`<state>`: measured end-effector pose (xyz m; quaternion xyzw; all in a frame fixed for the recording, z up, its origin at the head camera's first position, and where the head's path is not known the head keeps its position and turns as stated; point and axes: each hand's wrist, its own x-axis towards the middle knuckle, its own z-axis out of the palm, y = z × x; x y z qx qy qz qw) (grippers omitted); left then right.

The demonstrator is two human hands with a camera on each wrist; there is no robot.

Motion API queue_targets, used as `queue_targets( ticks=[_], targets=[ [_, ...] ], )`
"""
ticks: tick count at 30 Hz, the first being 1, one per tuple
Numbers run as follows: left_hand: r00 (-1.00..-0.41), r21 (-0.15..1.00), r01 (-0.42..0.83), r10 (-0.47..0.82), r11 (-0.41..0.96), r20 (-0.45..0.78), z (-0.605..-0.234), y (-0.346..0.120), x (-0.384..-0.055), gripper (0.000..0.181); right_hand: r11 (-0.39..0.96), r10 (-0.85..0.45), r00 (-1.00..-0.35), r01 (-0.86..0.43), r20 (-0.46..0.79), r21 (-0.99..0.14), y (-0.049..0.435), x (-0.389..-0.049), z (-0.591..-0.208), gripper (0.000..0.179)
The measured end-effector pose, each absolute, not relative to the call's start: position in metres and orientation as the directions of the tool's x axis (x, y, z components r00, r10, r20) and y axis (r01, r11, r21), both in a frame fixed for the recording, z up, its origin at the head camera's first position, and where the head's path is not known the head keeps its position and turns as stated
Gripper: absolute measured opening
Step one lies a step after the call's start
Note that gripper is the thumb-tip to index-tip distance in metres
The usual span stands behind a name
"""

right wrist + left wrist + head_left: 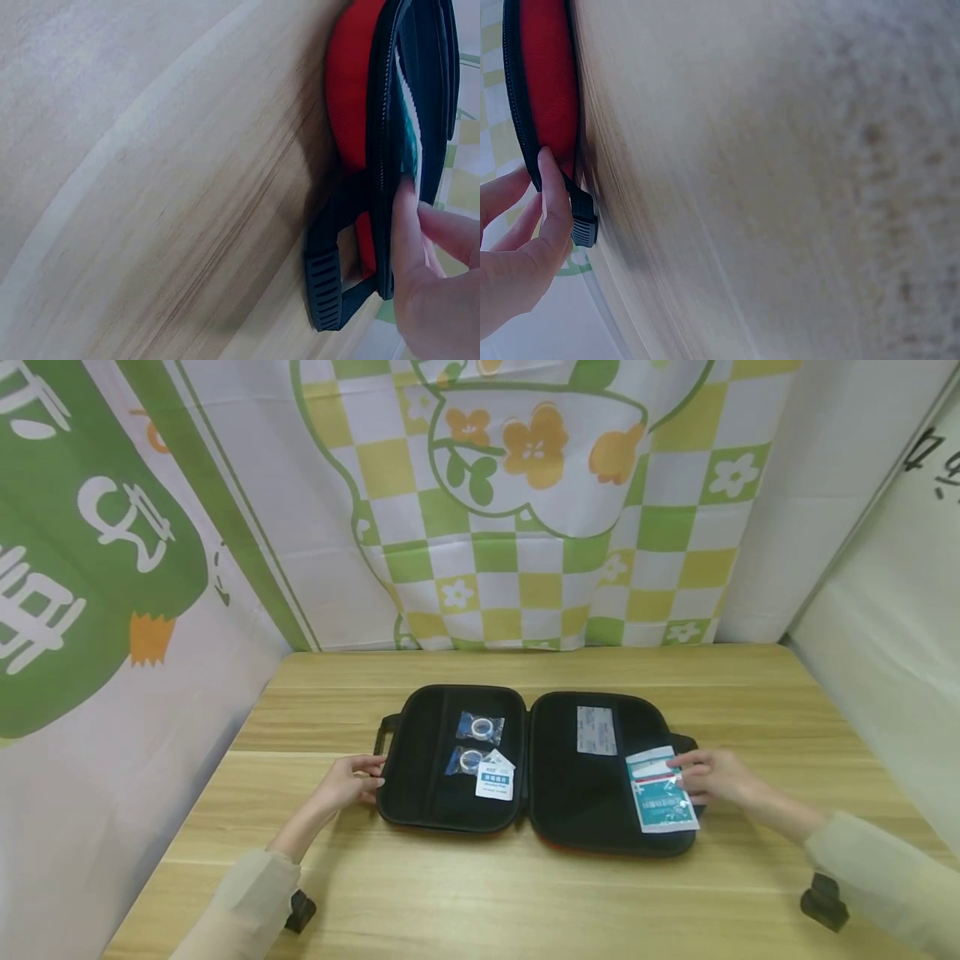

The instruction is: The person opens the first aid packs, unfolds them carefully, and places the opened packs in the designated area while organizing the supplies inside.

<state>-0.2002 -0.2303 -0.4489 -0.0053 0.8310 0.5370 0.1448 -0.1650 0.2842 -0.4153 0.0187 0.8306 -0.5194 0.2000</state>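
Note:
A black-lined zip case (585, 802) with a red outer shell (549, 75) lies spread open on the table. My left hand (348, 783) pinches the rim of its left half beside the carry handle (585, 225). Between the fingers and thumb of my right hand (716, 777) is a teal-and-white packet (663, 810), held over the outer side of the right half. In the right wrist view, the packet (409, 142) shows edge-on inside the zipped rim. Two wrapped tape rolls (482, 728) and small white-and-blue sachets (495, 781) lie in the left half.
A flat silvery-white packet (596, 731) lies in the right half, toward the back. The wood-grain table (480, 902) reaches a patterned cloth (525, 593) at its far edge. Printed cloth (90, 552) also stands along the left side.

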Motion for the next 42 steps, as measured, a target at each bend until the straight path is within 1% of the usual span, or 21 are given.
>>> queue_targets(
  ticks=[8,20,29,37,42],
  targets=[
    [-0.959,0.893,-0.163,0.144,0.419,-0.243,-0.450,-0.230,-0.201,0.041,0.452,-0.181,-0.915,0.249,-0.362,-0.856,0.279,-0.163,-0.416,0.040],
    [-0.959,0.892,-0.162,0.146,0.423,-0.243,-0.449,-0.230,-0.201,0.041,0.439,-0.177,-0.900,0.291,-0.399,-0.850,0.261,-0.162,-0.423,0.043],
    [-0.956,0.889,-0.172,0.145,0.424,-0.254,-0.448,-0.231,-0.200,0.041,0.328,-0.160,-0.882,0.375,-0.443,-0.867,0.249,-0.163,-0.431,0.042],
    [-0.958,0.894,-0.161,0.151,0.418,-0.243,-0.447,-0.230,-0.199,0.042,0.241,-0.207,-0.881,0.375,-0.425,-0.895,0.242,-0.162,-0.435,0.044],
    [-0.958,0.896,-0.163,0.152,0.414,-0.244,-0.448,-0.230,-0.200,0.041,0.227,-0.221,-0.880,0.374,-0.421,-0.899,0.240,-0.165,-0.440,0.045]
  ],
)
